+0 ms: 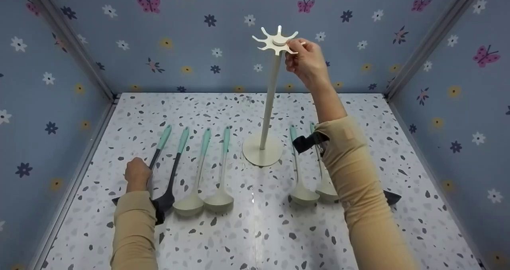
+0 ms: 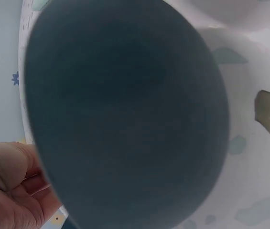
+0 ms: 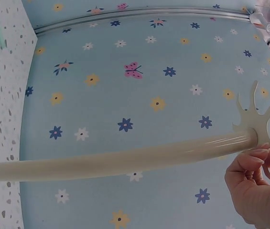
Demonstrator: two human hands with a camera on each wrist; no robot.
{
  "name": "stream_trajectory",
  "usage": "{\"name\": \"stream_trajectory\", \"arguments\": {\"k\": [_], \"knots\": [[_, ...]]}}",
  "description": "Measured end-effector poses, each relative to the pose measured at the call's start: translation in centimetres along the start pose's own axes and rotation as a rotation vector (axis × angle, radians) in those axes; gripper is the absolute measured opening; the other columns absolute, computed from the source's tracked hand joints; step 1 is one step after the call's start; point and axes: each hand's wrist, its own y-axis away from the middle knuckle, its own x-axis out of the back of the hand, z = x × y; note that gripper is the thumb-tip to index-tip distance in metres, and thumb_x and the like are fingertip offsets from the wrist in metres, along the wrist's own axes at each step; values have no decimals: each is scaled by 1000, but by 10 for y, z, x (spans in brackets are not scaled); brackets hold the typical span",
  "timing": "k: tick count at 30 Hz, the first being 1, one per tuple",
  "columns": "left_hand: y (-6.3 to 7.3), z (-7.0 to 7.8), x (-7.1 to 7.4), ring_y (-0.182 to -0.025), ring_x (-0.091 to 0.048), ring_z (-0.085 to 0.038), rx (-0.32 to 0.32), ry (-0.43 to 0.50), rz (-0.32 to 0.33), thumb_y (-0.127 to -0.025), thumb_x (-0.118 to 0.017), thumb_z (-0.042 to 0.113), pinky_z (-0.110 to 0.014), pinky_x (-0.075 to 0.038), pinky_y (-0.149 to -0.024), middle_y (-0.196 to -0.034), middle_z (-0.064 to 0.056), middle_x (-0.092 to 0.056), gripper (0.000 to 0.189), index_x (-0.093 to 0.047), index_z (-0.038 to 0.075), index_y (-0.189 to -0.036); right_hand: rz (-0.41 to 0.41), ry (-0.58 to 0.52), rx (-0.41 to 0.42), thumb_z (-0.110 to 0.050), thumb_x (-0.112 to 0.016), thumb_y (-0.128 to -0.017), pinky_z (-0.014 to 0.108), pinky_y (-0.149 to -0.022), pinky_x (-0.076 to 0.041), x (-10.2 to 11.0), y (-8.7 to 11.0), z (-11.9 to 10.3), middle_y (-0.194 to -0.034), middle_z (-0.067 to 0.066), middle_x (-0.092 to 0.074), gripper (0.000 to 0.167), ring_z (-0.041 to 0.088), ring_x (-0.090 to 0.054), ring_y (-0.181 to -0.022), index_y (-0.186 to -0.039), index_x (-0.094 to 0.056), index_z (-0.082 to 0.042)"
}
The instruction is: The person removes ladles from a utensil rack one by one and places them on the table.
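Observation:
A cream utensil stand [image 1: 269, 98] rises from a round base, with a ring of curved hooks on top. My right hand [image 1: 308, 60] pinches one hook between thumb and fingers; the right wrist view shows these fingers [image 3: 254, 164] just below the hook ring [image 3: 254, 117]. My left hand [image 1: 137, 172] hangs loosely curled beside the leftmost dark utensil [image 1: 157, 154], overlapping its lower part. In the left wrist view a dark ladle bowl [image 2: 125, 114] fills the middle and hides the fingertips of the left hand [image 2: 10, 183].
Right of the left hand lie a dark ladle [image 1: 166, 200] and two cream ladles [image 1: 189, 204] [image 1: 219, 200] with mint handles. Beyond the stand are two more cream ladles [image 1: 304, 194] [image 1: 327, 188] and a dark utensil head [image 1: 392, 197], partly behind the right sleeve. Patterned walls enclose the speckled table [image 1: 255, 238].

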Motion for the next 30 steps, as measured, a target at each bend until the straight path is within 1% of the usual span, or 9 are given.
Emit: {"name": "stream_trajectory", "arguments": {"k": [6, 10, 14, 19, 23, 26, 30], "knots": [[2, 0, -3, -81, -53, -42, 17, 7, -13, -75, -50, -7, -48, -44, -67, -88, -34, -53, 22, -51, -20, -94, 1, 4, 4, -3, -46, -91, 21, -41, -31, -1, 0, 0, -59, 9, -41, 17, 14, -37, -46, -75, -49, 3], [2, 0, -4, -83, -53, -42, 28, 1, -19, -76, -48, -8, -46, -45, -67, -89, -34, -53, 23, -51, -20, -95, 7, 13, 1, -4, -46, -91, 21, -41, -31, -2, 1, 0, -59, 9, -42, 17, 14, -37, -46, -76, -50, 2], [4, -1, -4, -85, -53, -44, 8, -17, -27, -76, -47, -9, -47, -45, -69, -91, -36, -52, 25, -51, -21, -97, 0, 4, -3, -4, -46, -91, 21, -41, -30, -3, 2, 0, -60, 10, -41, 17, 14, -37, -47, -76, -49, 2], [5, -1, -3, -84, -53, -44, -28, -34, -36, -76, -46, -9, -47, -44, -70, -91, -36, -52, 24, -50, -21, -96, -1, 8, 1, -5, -46, -92, 21, -41, -30, -3, 3, -1, -60, 10, -41, 16, 15, -37, -47, -77, -48, 2], [6, 1, 0, -82, -54, -43, -43, -52, -73, -77, -47, -8, -48, -44, -69, -92, -35, -52, 25, -49, -21, -98, 13, 6, -3, -5, -46, -92, 21, -41, -31, -3, 4, -1, -59, 10, -42, 15, 15, -38, -46, -79, -49, 1], [8, 1, 0, -79, -54, -41, -58, -70, -109, -79, -48, -4, -48, -45, -66, -91, -35, -53, 26, -49, -21, -99, 14, -1, -3, -6, -45, -92, 21, -40, -30, -3, 4, -1, -58, 9, -42, 15, 15, -38, -45, -80, -48, 1], [8, 4, 2, -79, -55, -41, -89, -97, -155, -86, -48, 9, -48, -45, -66, -92, -35, -53, 33, -48, -21, -101, 9, -2, 6, -8, -45, -93, 21, -40, -30, -3, 4, 1, -56, 9, -42, 16, 15, -38, -44, -79, -47, 0]]}}
